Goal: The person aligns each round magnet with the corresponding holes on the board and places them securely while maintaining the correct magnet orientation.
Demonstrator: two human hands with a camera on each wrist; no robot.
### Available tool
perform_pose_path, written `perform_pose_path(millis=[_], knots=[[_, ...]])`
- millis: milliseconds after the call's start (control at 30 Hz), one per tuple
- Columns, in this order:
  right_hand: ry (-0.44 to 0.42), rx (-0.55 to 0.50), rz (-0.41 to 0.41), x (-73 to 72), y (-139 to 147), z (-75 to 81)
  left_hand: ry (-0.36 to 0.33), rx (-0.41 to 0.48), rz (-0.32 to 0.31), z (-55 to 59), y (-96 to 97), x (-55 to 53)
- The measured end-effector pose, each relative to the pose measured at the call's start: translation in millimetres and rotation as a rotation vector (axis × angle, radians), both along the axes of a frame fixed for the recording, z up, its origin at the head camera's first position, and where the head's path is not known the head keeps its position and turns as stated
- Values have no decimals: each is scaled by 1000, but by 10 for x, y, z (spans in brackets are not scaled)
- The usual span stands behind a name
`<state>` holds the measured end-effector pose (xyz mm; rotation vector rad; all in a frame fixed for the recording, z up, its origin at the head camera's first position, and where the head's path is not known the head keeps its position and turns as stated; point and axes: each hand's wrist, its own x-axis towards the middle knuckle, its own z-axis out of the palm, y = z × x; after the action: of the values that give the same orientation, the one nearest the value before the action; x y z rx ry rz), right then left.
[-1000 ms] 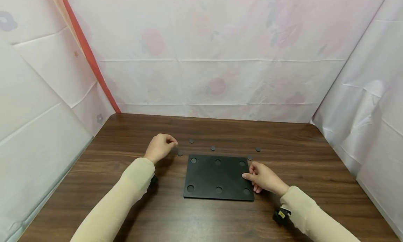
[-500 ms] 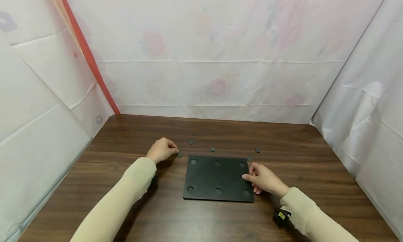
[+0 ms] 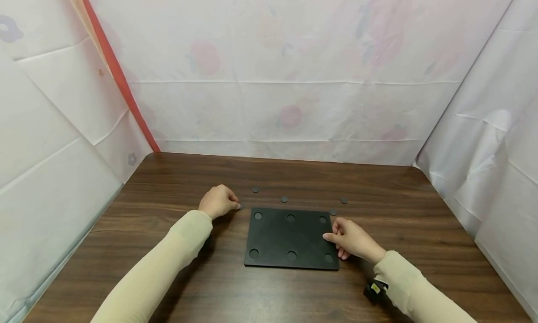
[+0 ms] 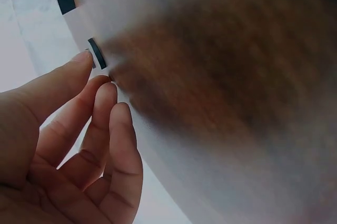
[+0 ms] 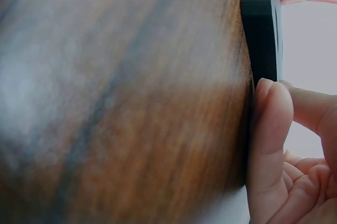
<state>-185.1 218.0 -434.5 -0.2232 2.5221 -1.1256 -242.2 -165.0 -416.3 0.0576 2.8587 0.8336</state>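
Observation:
A black rectangular board (image 3: 275, 236) lies on the table, with round recesses along its far and near sides. My right hand (image 3: 355, 239) holds its right edge, thumb on top and curled fingers against the side, as the right wrist view shows. Left of the board, my left hand (image 3: 218, 201) reaches down to a small dark disc (image 3: 241, 207), which the fingertips partly cover. In the left wrist view, the thumb tip is right at a dark disc (image 4: 98, 54), with the other fingertips loosely bent just below it.
More dark discs lie beyond the board: one at the far left (image 3: 255, 190), one behind its middle (image 3: 284, 199), and two near its far right corner, including the farther disc (image 3: 344, 200). White patterned cloth (image 3: 269, 70) hangs around the wooden table (image 3: 269, 295).
My left hand has come down and slightly right, its fingertips now overlapping the nearest disc. The right hand and the board have stayed in place.

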Motion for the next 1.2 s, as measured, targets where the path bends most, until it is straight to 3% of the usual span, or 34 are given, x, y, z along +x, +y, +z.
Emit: perform_pose_path(millis=[500, 1200], knots=[[9, -13, -3, -1, -1, -12, 19, -69, -4, 43, 67, 12], [-16, -19, -7, -7, 12, 4, -93, 96, 28, 32, 10, -56]])
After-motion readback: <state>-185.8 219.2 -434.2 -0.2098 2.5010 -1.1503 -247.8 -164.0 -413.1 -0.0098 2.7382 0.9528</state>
